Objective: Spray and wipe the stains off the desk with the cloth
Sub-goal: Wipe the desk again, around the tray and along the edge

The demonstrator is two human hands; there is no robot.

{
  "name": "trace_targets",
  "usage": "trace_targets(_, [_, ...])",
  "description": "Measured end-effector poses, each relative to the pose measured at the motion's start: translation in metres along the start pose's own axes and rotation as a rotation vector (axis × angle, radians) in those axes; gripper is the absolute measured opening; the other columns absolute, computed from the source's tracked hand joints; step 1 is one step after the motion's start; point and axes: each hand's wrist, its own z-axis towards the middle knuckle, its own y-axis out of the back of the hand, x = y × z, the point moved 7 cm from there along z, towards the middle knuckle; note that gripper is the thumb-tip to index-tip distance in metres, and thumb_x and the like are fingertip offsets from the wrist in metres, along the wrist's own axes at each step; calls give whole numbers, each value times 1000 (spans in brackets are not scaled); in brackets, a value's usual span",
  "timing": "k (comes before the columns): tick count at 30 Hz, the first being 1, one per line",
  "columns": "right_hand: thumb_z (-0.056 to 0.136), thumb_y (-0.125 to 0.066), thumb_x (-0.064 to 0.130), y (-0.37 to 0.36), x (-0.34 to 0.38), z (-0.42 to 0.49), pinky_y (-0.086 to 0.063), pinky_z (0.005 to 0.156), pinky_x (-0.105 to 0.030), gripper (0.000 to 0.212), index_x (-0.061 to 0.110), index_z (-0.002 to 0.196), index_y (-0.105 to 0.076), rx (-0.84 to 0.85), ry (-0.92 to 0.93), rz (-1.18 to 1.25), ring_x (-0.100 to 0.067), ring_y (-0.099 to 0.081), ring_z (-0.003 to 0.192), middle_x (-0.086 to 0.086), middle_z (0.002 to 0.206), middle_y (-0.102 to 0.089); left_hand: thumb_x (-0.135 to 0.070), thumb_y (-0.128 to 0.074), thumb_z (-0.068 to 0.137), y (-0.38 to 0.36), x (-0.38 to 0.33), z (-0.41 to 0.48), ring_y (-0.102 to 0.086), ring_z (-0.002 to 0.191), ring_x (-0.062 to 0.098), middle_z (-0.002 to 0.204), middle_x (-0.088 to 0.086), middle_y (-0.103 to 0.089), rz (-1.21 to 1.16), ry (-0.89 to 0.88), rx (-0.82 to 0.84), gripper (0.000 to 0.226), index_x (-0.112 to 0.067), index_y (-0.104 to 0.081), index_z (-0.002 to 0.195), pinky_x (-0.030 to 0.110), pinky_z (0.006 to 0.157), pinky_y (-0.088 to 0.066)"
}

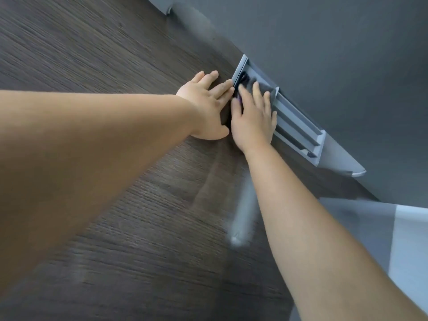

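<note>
A: Left hand (208, 105) flat, fingers spread on the desk (115, 54).
B: And the right hand (253, 121) presses the cloth (261, 85) with straight fingers, on the grey slotted channel (298, 128) at the back edge.

Office workstation, I'd say.
I see wood-grain desk (92, 54), grey cable tray (298, 128) at its back edge, grey partition panel (324, 42) behind.

My left hand (206, 105) flat on the bench (92, 54), right hand (253, 119) pressing what looks like the cloth (262, 84) into a grey slot (298, 128).
</note>
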Motion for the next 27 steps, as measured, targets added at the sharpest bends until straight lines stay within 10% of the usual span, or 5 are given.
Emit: trace_targets(27, [101,-23,48,0,-14,-14,-7,113,-48,51,39,150,-15,-7,-20,-103,-14,-5,146,10,160,-8,-57,-24,90,-1,-2,1,14,145,24,158,-6,14,31,22,45,78,-20,9,150,39,119,5])
